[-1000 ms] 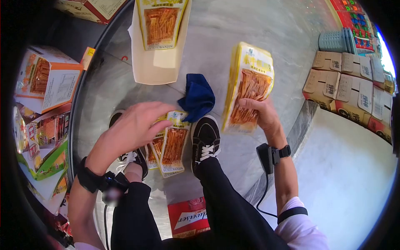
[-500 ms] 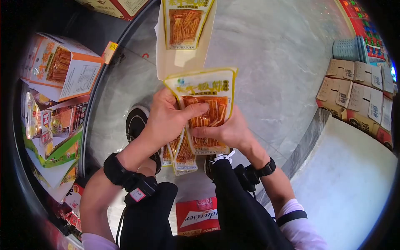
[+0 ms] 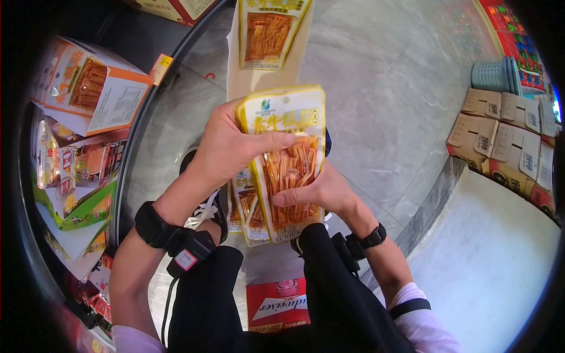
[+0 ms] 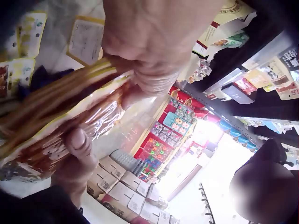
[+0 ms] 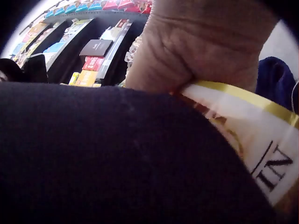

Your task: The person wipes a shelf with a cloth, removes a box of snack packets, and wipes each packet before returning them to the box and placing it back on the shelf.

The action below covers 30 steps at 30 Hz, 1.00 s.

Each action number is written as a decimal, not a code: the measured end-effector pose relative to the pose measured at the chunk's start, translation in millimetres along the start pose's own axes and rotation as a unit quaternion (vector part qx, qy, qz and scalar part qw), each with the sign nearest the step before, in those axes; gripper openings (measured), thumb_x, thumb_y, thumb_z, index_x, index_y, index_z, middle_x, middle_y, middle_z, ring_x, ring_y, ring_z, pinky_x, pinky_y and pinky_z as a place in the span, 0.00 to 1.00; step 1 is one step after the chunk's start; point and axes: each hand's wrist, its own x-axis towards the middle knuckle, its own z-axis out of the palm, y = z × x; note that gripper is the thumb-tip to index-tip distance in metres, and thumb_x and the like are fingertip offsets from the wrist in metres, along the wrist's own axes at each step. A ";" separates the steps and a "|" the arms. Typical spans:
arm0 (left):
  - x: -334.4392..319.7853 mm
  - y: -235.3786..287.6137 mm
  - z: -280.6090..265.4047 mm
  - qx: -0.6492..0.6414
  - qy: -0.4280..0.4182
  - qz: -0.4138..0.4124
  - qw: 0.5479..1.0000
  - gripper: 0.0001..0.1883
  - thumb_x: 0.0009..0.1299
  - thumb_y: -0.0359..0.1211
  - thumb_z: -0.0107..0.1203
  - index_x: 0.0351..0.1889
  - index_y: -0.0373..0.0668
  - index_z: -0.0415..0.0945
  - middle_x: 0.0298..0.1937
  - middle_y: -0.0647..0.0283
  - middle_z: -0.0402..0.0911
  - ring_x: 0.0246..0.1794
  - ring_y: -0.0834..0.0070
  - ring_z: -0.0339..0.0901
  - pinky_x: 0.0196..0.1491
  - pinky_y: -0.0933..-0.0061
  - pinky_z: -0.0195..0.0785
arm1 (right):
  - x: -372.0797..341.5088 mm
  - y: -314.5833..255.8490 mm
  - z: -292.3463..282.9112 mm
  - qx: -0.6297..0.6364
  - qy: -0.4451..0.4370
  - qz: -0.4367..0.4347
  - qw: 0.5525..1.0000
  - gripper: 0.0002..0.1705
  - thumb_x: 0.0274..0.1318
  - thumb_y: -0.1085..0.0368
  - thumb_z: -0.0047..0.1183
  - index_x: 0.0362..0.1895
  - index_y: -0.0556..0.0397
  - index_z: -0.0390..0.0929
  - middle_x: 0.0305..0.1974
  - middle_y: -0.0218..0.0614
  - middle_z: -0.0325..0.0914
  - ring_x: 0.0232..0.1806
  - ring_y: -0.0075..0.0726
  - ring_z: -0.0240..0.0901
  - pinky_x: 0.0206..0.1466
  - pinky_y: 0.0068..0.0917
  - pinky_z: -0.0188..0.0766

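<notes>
Both hands hold a stack of snack packets (image 3: 291, 170), white and yellow with a clear window on reddish strips. My left hand (image 3: 226, 141) grips its left upper edge, thumb across the front. Lower down on the right side, my right hand (image 3: 323, 191) grips it with the thumb over the window. Several packets lie one on another in the stack, as their edges (image 4: 60, 93) show in the left wrist view. More packets (image 3: 244, 203) lie on the floor between the shoes, partly hidden behind the stack. In the right wrist view a dark trouser leg covers most of the packet.
An open white carton (image 3: 235, 76) with a packet (image 3: 268, 38) in it stands ahead on the grey floor (image 3: 371, 106). Snack boxes (image 3: 97, 88) line the curved shelf at left. Brown cartons (image 3: 500, 138) and grey-blue baskets (image 3: 494, 75) stand at right. A red box (image 3: 276, 306) lies below.
The right hand has brought the stack leftward to the middle, and the left hand has left the floor packets and taken hold of it. Since half a second ago the stack has tilted slightly.
</notes>
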 end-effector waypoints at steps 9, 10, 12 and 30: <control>5.8 -6.9 -2.2 -0.101 0.080 0.001 0.992 0.14 0.63 0.36 0.57 0.40 0.36 0.75 0.33 0.66 0.79 0.33 0.84 0.74 0.38 0.81 0.68 | -0.1 -5.8 -0.5 -0.034 0.007 -0.035 0.999 0.32 0.33 0.70 0.68 0.48 0.57 0.71 0.43 0.30 0.75 0.43 0.22 0.70 0.50 0.24 0.66; 7.6 -2.9 -3.0 -0.144 0.031 -0.009 0.989 0.23 0.62 0.44 0.58 0.47 0.36 0.70 0.40 0.63 0.77 0.40 0.82 0.73 0.44 0.80 0.67 | 0.9 -7.2 -2.1 -0.011 0.029 -0.056 0.998 0.35 0.32 0.71 0.68 0.50 0.57 0.69 0.45 0.31 0.74 0.46 0.25 0.69 0.52 0.25 0.65; -0.3 -6.6 -4.5 -0.143 0.001 -0.036 0.989 0.27 0.60 0.45 0.60 0.50 0.37 0.67 0.44 0.62 0.75 0.44 0.80 0.72 0.47 0.79 0.66 | 3.2 -13.3 -5.7 0.036 0.057 -0.102 0.992 0.33 0.34 0.70 0.66 0.51 0.57 0.68 0.46 0.33 0.74 0.48 0.27 0.70 0.53 0.27 0.66; -30.9 -1.2 -8.0 -0.260 -0.094 -0.153 0.949 0.27 0.55 0.23 0.55 0.55 0.37 0.65 0.48 0.60 0.73 0.49 0.74 0.71 0.51 0.72 0.65 | 28.7 -36.7 29.2 -0.016 0.123 -0.174 0.977 0.26 0.44 0.58 0.62 0.45 0.58 0.69 0.39 0.35 0.76 0.39 0.25 0.72 0.42 0.25 0.69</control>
